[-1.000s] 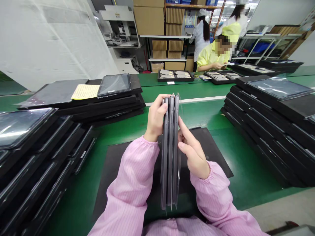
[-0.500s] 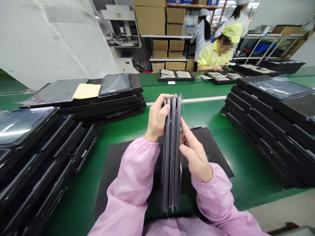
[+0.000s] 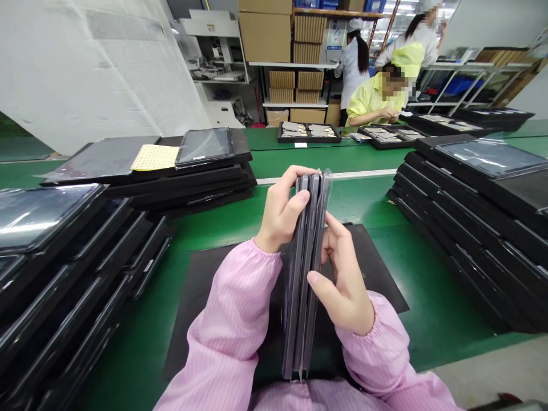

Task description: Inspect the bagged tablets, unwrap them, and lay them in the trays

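I hold a bundle of three thin grey tablets (image 3: 305,268) upright on edge, each in a clear plastic sleeve, over a black mat (image 3: 201,297) on the green belt. My left hand (image 3: 280,211) grips the top of the bundle from the left, fingers curled over its upper edge. From the right, my right hand (image 3: 342,279) clasps the bundle lower down, thumb against the near edges and fingers behind. Pink sleeves cover both of my arms.
Stacks of black trays with tablets stand at left (image 3: 64,262), back left (image 3: 180,171) and right (image 3: 479,211). A yellow sheet (image 3: 154,157) lies on the back-left stack. A person in yellow (image 3: 377,94) works at a far table with trays (image 3: 308,131); two others stand by shelves of cartons.
The bundle has tilted slightly, its top leaning right. My right hand slid down and closed more round the tablets' right side. My left hand keeps its grip on top.
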Demonstrator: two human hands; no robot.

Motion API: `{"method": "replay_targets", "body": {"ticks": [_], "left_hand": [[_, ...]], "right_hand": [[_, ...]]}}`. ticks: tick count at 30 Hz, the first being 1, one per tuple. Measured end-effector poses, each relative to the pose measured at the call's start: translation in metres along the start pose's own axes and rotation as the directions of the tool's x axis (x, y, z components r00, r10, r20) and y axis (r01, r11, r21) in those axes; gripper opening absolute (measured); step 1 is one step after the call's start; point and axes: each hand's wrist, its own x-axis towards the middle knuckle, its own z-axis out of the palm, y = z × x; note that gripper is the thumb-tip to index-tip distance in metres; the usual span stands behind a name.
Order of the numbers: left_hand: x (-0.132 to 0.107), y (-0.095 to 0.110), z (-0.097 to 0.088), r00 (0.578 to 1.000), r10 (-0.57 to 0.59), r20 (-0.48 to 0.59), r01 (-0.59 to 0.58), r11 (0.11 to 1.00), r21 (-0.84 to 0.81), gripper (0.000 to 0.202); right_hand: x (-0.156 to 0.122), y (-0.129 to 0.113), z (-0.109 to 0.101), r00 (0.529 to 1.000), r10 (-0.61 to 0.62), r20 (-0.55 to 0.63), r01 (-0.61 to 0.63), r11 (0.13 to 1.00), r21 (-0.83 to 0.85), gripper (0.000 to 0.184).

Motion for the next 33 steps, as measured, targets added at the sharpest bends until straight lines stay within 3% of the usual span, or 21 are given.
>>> {"method": "replay_targets", "body": {"ticks": [6,14,21,28,33], "left_hand": [[-0.002,0.009,0.003,1.000,0.011,0.016,-0.012,1.000,0.028,0.042],[-0.002,0.015,0.008,0.998,0.048,0.046,-0.049,0.999,0.007,0.037],[-0.001,0.004,0.006,0.999,0.020,0.033,-0.019,0.999,-0.044,0.041],[-0.005,0.010,0.003,0.999,-0.002,0.039,0.004,1.000,-0.028,0.044],[-0.013,0.022,-0.006,0.995,-0.015,0.103,0.026,0.994,-0.106,0.047]], "right_hand": [[-0.006,-0.003,0.003,0.998,0.004,-0.066,-0.011,0.995,-0.095,0.066],[-0.012,-0.003,0.013,0.964,0.089,-0.251,-0.116,0.989,-0.092,0.044],[-0.015,0.006,0.011,0.979,0.120,-0.167,-0.110,0.992,0.063,0.041],[-0.011,0.005,0.008,0.979,0.108,-0.172,-0.092,0.991,0.102,0.038],[-0.004,0.001,0.007,0.989,0.121,-0.089,-0.100,0.973,0.206,0.055]]}}
